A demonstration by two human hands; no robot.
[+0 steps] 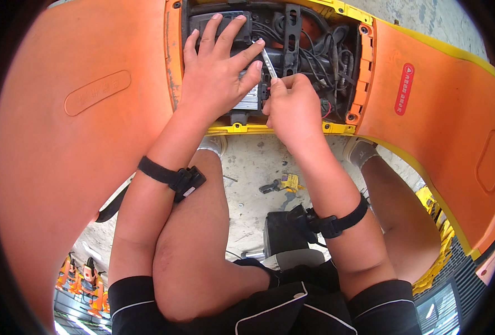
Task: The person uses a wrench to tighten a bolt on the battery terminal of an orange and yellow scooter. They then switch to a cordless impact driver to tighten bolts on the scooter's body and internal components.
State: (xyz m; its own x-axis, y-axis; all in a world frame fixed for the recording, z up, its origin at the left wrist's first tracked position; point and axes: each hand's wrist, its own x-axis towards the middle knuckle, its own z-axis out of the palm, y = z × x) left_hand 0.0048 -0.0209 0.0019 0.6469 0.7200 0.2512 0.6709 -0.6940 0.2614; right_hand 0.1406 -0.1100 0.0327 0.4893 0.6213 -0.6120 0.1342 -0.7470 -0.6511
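My right hand (294, 106) is closed round a slim silver wrench (269, 63), thumb laid along its shank. The wrench points up and left into an open compartment (232, 129) with a yellow rim in an orange body. Its far end meets my left index fingertip, and what it sits on there is hidden. My left hand (217, 72) lies spread over a black box (242, 25), fingers apart. Below my left palm shows a silver finned metal unit (250, 99), partly covered by both hands.
Black cables (328, 56) crowd the compartment's right side, beside a slotted black bracket (292, 39). Orange panels (91, 139) flank it left and right. On the floor below lies a yellow and black object (288, 182), with a black box-shaped thing (281, 233) nearer me.
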